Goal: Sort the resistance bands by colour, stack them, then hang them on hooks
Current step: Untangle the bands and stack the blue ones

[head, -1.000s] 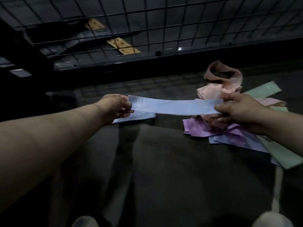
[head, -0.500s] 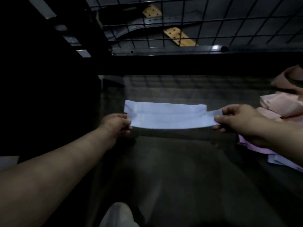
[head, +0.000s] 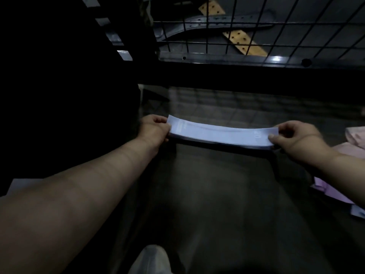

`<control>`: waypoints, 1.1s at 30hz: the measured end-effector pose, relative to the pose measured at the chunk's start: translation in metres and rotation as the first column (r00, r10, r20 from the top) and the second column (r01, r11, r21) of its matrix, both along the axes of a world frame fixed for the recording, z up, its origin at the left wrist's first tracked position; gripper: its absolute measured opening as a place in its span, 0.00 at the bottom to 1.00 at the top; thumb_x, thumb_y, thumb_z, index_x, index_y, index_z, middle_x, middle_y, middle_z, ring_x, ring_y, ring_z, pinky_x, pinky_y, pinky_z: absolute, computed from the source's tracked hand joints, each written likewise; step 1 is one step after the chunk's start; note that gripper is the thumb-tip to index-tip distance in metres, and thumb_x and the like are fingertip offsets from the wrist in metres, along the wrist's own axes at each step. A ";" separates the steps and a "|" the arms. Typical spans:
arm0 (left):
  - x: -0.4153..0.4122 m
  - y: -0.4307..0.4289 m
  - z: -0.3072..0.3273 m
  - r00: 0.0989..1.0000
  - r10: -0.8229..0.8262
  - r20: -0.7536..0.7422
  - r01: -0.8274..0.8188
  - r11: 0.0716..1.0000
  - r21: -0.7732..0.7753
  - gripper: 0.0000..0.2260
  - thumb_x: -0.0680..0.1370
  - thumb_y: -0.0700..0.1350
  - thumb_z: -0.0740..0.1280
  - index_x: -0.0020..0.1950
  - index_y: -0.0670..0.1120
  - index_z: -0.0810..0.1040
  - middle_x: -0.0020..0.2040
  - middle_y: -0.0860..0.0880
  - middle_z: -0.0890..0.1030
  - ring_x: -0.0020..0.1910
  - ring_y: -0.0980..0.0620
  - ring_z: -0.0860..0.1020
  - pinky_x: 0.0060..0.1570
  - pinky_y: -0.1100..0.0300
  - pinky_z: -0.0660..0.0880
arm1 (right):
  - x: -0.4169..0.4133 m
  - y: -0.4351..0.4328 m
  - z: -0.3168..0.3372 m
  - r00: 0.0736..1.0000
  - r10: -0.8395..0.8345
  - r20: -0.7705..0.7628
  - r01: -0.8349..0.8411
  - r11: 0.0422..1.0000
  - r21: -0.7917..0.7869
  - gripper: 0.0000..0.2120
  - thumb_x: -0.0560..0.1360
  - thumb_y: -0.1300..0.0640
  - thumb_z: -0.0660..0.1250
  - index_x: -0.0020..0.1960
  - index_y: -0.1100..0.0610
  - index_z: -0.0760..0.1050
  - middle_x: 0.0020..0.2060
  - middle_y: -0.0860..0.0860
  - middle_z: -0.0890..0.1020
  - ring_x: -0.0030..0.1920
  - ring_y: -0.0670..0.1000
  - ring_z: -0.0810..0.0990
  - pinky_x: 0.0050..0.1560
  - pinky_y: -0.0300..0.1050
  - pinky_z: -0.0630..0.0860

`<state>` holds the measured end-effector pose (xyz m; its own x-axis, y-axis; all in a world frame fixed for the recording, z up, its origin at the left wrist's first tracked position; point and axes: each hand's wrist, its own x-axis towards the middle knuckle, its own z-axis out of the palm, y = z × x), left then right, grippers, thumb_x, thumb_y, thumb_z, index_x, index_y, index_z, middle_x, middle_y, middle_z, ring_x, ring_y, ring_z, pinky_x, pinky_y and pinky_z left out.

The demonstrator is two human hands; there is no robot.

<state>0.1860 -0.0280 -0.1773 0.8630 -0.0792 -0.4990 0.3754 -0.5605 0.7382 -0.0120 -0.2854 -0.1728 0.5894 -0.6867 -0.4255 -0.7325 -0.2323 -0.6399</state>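
A flat stack of light blue resistance bands [head: 219,135] stretches between both hands just above the dark table [head: 217,194]. My left hand [head: 153,128] pinches the stack's left end. My right hand [head: 294,138] pinches its right end, thumb on top. Pink bands [head: 355,135] lie at the right edge, and purple bands [head: 331,189] lie nearer me beneath my right forearm. A corner of another blue band [head: 358,212] shows at the far right.
A black wire grid panel [head: 256,26] stands behind the table's far edge, with metal parts and a wooden strip [head: 245,43] behind it. The left side is dark. A pale shoe [head: 152,260] shows at the bottom.
Both hands carried the blue band leftward and laid it on the blue band lying there, so the two now line up as one stack. The view swung left and the mixed pile slid off right.
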 end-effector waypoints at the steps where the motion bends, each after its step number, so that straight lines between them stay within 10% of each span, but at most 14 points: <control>1: 0.002 -0.002 -0.003 0.999 -0.026 0.032 0.024 0.999 0.045 0.05 0.74 0.35 0.68 0.46 0.45 0.80 0.41 0.46 0.81 0.35 0.50 0.78 0.34 0.59 0.77 | 0.002 -0.002 -0.003 0.999 0.019 -0.028 -0.020 0.999 -0.028 0.10 0.74 0.61 0.73 0.55 0.59 0.79 0.44 0.55 0.81 0.44 0.55 0.80 0.48 0.44 0.77; 5: 0.003 -0.005 -0.015 0.984 -0.119 0.135 0.092 0.977 0.190 0.06 0.73 0.40 0.71 0.39 0.49 0.77 0.40 0.49 0.82 0.42 0.51 0.80 0.49 0.57 0.79 | 0.004 -0.006 -0.013 0.987 0.104 -0.121 -0.114 0.990 -0.083 0.15 0.74 0.60 0.72 0.60 0.55 0.77 0.41 0.51 0.79 0.46 0.55 0.79 0.55 0.48 0.75; 11: 0.002 -0.002 -0.021 0.903 -0.365 0.228 0.248 0.873 0.420 0.17 0.72 0.42 0.72 0.60 0.43 0.77 0.59 0.42 0.76 0.58 0.45 0.76 0.59 0.63 0.69 | 0.003 -0.002 -0.017 0.958 0.174 -0.226 -0.215 0.962 -0.170 0.21 0.75 0.54 0.70 0.68 0.54 0.73 0.63 0.58 0.72 0.58 0.60 0.78 0.64 0.50 0.73; 15: 0.005 0.001 -0.013 0.593 -0.728 0.344 0.505 0.669 0.546 0.27 0.70 0.51 0.69 0.70 0.49 0.75 0.70 0.46 0.69 0.69 0.46 0.68 0.70 0.56 0.62 | 0.002 0.001 -0.007 0.860 0.406 -0.309 -0.491 0.822 -0.288 0.38 0.70 0.44 0.75 0.74 0.53 0.66 0.70 0.54 0.64 0.69 0.59 0.66 0.70 0.52 0.63; 20: 0.019 0.004 -0.016 0.269 -0.957 0.106 0.701 0.270 0.660 0.32 0.69 0.48 0.75 0.72 0.52 0.71 0.72 0.52 0.69 0.73 0.49 0.64 0.71 0.54 0.59 | 0.004 -0.002 -0.010 0.731 0.550 -0.404 -0.654 0.733 -0.187 0.42 0.68 0.47 0.77 0.76 0.52 0.62 0.71 0.51 0.65 0.70 0.56 0.63 0.71 0.49 0.61; 25: 0.022 0.003 -0.018 0.310 -0.933 0.181 0.709 0.354 0.609 0.25 0.72 0.40 0.71 0.70 0.48 0.74 0.67 0.48 0.74 0.66 0.44 0.70 0.67 0.54 0.67 | 0.002 -0.008 -0.013 0.749 0.562 -0.351 -0.650 0.726 -0.223 0.32 0.71 0.52 0.75 0.71 0.52 0.69 0.67 0.51 0.71 0.68 0.56 0.67 0.69 0.49 0.65; 30: 0.020 0.007 -0.015 0.389 -0.911 0.136 0.722 0.393 0.569 0.34 0.68 0.46 0.75 0.74 0.50 0.69 0.72 0.48 0.68 0.72 0.46 0.65 0.72 0.52 0.64 | -0.005 -0.008 -0.014 0.813 0.496 -0.305 -0.562 0.805 -0.190 0.42 0.65 0.48 0.80 0.74 0.51 0.65 0.70 0.53 0.67 0.71 0.57 0.64 0.72 0.49 0.62; 33: 0.011 0.005 -0.014 0.710 -0.673 0.209 0.527 0.704 0.475 0.35 0.71 0.52 0.71 0.75 0.44 0.67 0.73 0.41 0.63 0.72 0.43 0.63 0.72 0.59 0.58 | -0.013 -0.005 -0.019 0.962 0.216 -0.167 -0.236 0.965 -0.110 0.39 0.68 0.48 0.78 0.73 0.56 0.65 0.65 0.56 0.70 0.65 0.56 0.71 0.65 0.45 0.69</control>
